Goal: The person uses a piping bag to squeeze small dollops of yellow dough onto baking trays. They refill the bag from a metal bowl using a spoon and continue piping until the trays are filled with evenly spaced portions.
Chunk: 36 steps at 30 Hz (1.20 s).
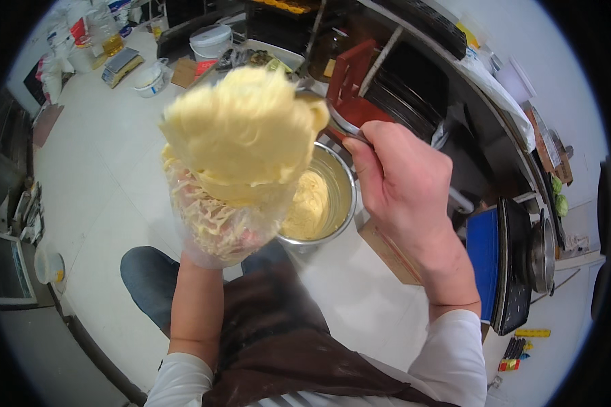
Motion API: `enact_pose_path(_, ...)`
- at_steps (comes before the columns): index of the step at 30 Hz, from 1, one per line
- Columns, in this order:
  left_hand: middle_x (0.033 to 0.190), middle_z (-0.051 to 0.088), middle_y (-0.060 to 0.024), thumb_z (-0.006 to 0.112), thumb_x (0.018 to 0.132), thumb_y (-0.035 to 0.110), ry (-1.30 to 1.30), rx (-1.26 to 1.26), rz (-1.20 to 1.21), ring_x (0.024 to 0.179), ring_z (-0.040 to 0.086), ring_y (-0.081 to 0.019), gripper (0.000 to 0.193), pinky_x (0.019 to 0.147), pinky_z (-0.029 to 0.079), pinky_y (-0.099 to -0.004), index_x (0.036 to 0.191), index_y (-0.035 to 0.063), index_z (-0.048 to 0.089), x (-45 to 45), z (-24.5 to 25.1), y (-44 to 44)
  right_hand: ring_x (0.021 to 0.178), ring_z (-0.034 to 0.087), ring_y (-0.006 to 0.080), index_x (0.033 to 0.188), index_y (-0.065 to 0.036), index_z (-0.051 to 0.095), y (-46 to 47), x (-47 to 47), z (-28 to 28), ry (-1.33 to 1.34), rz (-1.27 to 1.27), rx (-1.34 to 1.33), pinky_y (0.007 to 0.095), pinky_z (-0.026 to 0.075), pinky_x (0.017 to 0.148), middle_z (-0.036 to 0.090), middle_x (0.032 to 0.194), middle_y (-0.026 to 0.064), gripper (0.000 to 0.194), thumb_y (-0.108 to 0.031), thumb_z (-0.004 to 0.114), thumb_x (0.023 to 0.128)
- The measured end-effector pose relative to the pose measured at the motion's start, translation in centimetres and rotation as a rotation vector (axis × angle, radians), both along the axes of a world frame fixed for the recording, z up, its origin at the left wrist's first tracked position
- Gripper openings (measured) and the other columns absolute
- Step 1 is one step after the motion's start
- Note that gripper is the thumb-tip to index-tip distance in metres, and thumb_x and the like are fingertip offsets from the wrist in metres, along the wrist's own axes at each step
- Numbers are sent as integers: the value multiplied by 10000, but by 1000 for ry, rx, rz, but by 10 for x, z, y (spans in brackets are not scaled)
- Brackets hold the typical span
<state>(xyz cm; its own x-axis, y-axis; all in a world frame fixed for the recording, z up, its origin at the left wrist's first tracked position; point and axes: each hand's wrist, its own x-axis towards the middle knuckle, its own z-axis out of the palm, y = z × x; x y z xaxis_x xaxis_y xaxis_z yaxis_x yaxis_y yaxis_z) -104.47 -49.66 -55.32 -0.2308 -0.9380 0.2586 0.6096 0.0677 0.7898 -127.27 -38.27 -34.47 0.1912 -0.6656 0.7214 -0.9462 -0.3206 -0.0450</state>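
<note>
A large mass of pale yellow cream or batter (239, 127) rises in front of me, blurred at its top. My left hand (219, 219), inside a clear plastic bag (183, 234) smeared with the same stuff, is right beneath and against it. In my right hand (402, 178) is the metal handle (343, 124) of a utensil, which reaches to the right side of the mass; its working end is hidden. Below and between my hands stands a round metal bowl (349, 203) with more yellow mixture (308, 206) inside.
A red chair (354, 81) stands behind the bowl, beside a rack of black trays (407, 86). A cardboard box (387, 249) lies to the bowl's right. Farther off are a white lidded bucket (211, 40), a scale (122, 66) and a plastic tub (150, 81). A blue board (481, 264) stands at right.
</note>
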Motion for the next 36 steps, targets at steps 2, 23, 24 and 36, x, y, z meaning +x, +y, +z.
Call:
enact_pose_path(2,1513,495,-172,967,689,306,86,31,-28,1421,472,-328,1121,1189,392,-491,1578,34,341,11,6,-5,562,573,252,917,-37,681,-6,4,13,94,41,-59,337,453,519,568,697,97,142,-37,798,836)
enact_pose_path(23,1467,520,-192,935,677,358,252,190,-105,1366,513,-353,1094,1129,447,-521,1550,31,364,56,1,-4,512,478,209,836,-41,663,-36,7,-12,187,310,-273,339,353,459,455,630,43,191,-114,769,695)
enact_pose_path(24,1465,521,-192,934,676,360,257,189,-98,1364,515,-354,1092,1126,450,-523,1549,31,365,61,0,-5,516,481,213,846,-41,668,-37,5,-12,172,286,-292,341,356,462,459,633,46,194,-107,770,694)
enact_pose_path(36,1439,536,-204,916,669,390,275,255,-143,1332,539,-369,1079,1092,482,-540,1533,29,378,74,-10,6,534,495,219,873,-67,675,-34,8,-33,151,246,-127,348,363,473,483,658,54,205,-100,788,704)
